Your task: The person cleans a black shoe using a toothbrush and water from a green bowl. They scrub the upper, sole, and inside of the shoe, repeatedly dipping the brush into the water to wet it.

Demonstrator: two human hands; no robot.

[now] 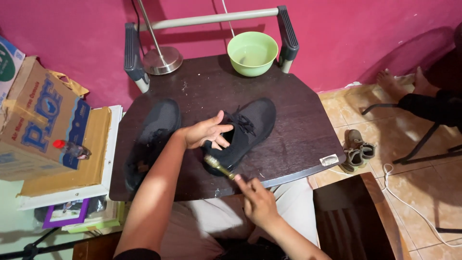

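On the dark table (298,139) a black laced shoe (252,125) lies at the middle, toe pointing far and to the right; the left hand (207,131) is at its collar, fingers curled into and around the opening, so the hand is closed on the shoe's heel end; the right hand (257,200) sits nearer, at the near table edge, fingers pinched together on the yellowish handle of a small brush (219,167), whose head touches the heel of that shoe; a second black shoe (154,139) lies to the left, just beside the left forearm; at the far edge stand a green bowl (252,53) and, left of it, a round metal lamp base (162,60); a cardboard box (36,118) sits off the table to the left; a pair of small brown shoes (356,150) rests on the tiled floor to the right.
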